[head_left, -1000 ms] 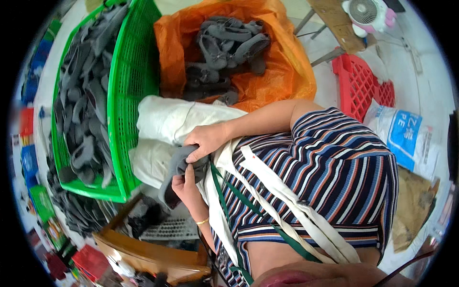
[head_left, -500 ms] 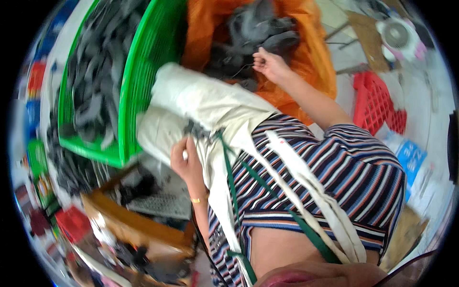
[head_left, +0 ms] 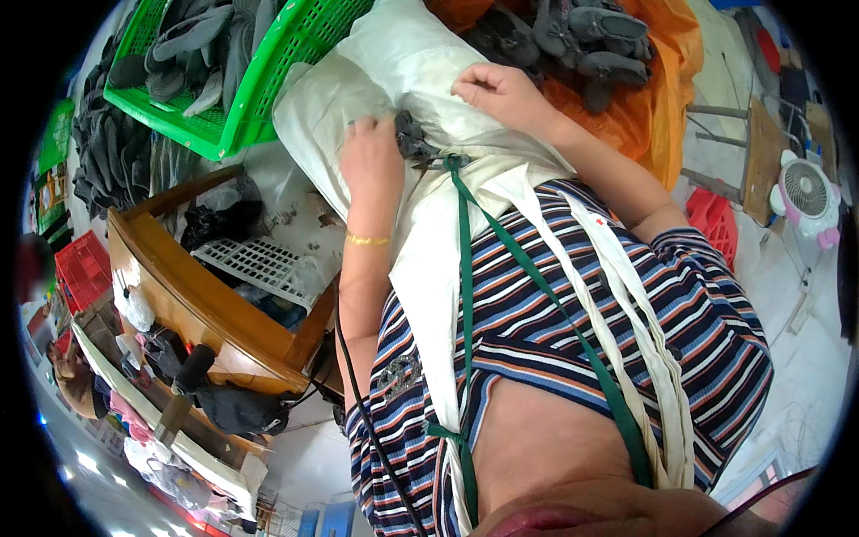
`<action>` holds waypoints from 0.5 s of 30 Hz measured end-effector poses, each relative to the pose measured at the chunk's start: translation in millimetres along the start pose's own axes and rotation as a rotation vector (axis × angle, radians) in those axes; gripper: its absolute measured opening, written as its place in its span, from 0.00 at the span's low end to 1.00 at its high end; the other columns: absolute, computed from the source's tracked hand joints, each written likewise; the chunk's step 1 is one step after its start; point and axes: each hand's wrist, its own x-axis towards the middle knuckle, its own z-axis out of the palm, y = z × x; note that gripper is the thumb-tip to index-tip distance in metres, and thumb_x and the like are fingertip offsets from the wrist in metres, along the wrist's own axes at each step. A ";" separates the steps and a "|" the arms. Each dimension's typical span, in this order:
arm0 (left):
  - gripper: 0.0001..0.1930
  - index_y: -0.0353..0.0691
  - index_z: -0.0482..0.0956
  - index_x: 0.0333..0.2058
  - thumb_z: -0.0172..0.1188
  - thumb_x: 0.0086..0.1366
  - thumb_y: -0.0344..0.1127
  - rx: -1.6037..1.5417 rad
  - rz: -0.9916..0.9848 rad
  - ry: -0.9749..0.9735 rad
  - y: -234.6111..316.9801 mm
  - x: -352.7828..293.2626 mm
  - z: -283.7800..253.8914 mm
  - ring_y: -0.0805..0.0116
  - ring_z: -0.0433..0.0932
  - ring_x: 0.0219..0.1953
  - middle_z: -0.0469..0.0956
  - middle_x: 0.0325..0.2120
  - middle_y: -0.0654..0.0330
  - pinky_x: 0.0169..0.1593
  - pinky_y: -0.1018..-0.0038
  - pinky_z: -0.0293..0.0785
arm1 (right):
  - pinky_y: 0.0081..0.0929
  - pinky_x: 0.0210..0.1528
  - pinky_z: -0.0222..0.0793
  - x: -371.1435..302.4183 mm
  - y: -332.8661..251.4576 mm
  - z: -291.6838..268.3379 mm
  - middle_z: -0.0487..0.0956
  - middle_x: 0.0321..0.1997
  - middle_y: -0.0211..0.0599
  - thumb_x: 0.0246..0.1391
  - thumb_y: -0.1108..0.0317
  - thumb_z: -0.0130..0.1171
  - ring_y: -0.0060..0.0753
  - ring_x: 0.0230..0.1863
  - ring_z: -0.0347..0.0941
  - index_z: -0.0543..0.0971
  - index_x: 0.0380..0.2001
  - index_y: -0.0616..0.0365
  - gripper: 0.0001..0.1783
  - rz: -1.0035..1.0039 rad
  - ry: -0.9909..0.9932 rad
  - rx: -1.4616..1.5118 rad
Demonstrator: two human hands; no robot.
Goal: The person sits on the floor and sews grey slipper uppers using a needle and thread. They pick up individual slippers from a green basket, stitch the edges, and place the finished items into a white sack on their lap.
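My left hand (head_left: 371, 157) rests over the pale apron (head_left: 412, 54) on my lap, its fingers curled down and their tips mostly hidden. Right beside it lies a small dark grey bunch (head_left: 412, 139) of what look like bows or fabric bits. A green ribbon (head_left: 466, 242) runs up from a small dark metal item (head_left: 445, 163) near that bunch. My right hand (head_left: 503, 97) is above the apron on the right, thumb and fingers drawn together; anything pinched there is too small to make out.
An orange sack (head_left: 676, 63) with several grey shoes (head_left: 608, 67) stands at the far right. A green basket (head_left: 255, 98) of grey shoes is at the far left. A wooden drawer table (head_left: 215, 313) is at my left. A fan (head_left: 805, 188) and red basket (head_left: 713, 224) are right.
My right hand has come back from the shoes in the orange sack to my lap. My left hand has shifted beside the dark bunch. The whole view has turned.
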 end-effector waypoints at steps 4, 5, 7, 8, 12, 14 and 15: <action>0.07 0.43 0.80 0.33 0.58 0.54 0.28 0.092 0.161 -0.128 -12.9 11.4 8.7 0.54 0.75 0.46 0.79 0.41 0.57 0.47 0.59 0.71 | 0.25 0.38 0.70 1.5 -24.5 9.9 0.79 0.33 0.38 0.59 0.64 0.61 0.32 0.33 0.75 0.80 0.38 0.61 0.11 -0.218 -0.109 -0.253; 0.06 0.42 0.80 0.33 0.59 0.54 0.28 0.044 0.167 -0.075 -17.5 9.4 6.5 0.53 0.75 0.46 0.79 0.40 0.57 0.47 0.60 0.71 | 0.25 0.38 0.70 0.9 -25.9 10.9 0.79 0.33 0.36 0.59 0.65 0.61 0.31 0.33 0.74 0.80 0.38 0.61 0.10 -0.254 -0.128 -0.281; 0.06 0.40 0.80 0.32 0.60 0.54 0.28 -0.051 0.187 0.022 -24.9 8.3 -1.3 0.53 0.75 0.45 0.79 0.40 0.56 0.47 0.60 0.71 | 0.24 0.39 0.70 -1.4 -28.4 12.1 0.78 0.34 0.35 0.59 0.65 0.62 0.31 0.34 0.74 0.80 0.39 0.60 0.11 -0.267 -0.147 -0.294; 0.06 0.40 0.80 0.33 0.60 0.55 0.28 -0.122 0.163 0.036 -28.0 5.8 -6.6 0.52 0.75 0.45 0.80 0.40 0.56 0.48 0.60 0.71 | 0.25 0.39 0.70 -2.2 -31.8 12.4 0.79 0.35 0.36 0.59 0.64 0.62 0.31 0.34 0.74 0.80 0.39 0.60 0.11 -0.250 -0.154 -0.283; 0.06 0.37 0.79 0.34 0.60 0.58 0.30 -0.393 0.015 -0.016 -29.4 -6.2 -35.8 0.51 0.77 0.41 0.81 0.37 0.56 0.44 0.62 0.73 | 0.25 0.41 0.71 2.5 -42.2 26.1 0.78 0.37 0.37 0.57 0.59 0.64 0.33 0.35 0.75 0.79 0.41 0.62 0.17 -0.399 -0.096 -0.229; 0.06 0.37 0.79 0.34 0.60 0.58 0.31 -0.589 -0.130 -0.133 -25.1 -15.7 -46.6 0.52 0.78 0.40 0.81 0.37 0.56 0.41 0.63 0.74 | 0.24 0.42 0.71 4.3 -48.2 36.9 0.78 0.35 0.36 0.58 0.55 0.63 0.30 0.35 0.74 0.79 0.39 0.63 0.19 -0.358 -0.114 -0.213; 0.06 0.37 0.79 0.34 0.61 0.58 0.31 -0.552 -0.121 -0.063 -20.6 -20.4 -52.4 0.52 0.78 0.40 0.81 0.36 0.56 0.41 0.63 0.75 | 0.24 0.42 0.71 5.2 -50.0 39.5 0.78 0.34 0.36 0.58 0.53 0.63 0.29 0.35 0.74 0.79 0.39 0.63 0.20 -0.339 -0.123 -0.201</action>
